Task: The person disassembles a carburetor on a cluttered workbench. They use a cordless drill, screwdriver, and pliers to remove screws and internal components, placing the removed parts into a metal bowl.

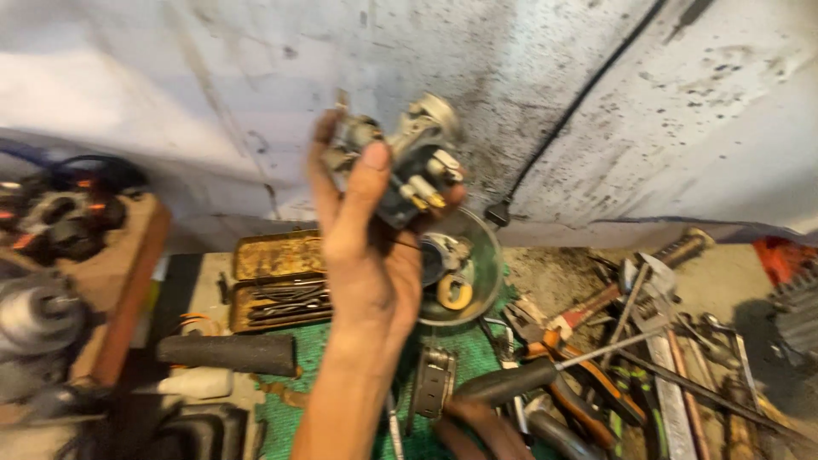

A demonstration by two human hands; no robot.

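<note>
My left hand (362,255) is raised in front of the wall, shut on a small grey metal carburetor-like part (417,166) with brass fittings. The thumb lies across its front and the fingers wrap behind it. Only part of my right hand (477,426) shows, at the bottom edge. It rests low over the green mat (294,409), right below a black tool handle (503,382), and I cannot make out its grip.
A metal bowl (487,255) holding small parts sits behind my left hand. An open rusty yellow tin (277,281) of thin tools and a black rubber grip (226,353) lie to the left. Pliers, wrenches and screwdrivers (630,341) are piled to the right. A black cable (579,102) runs down the wall.
</note>
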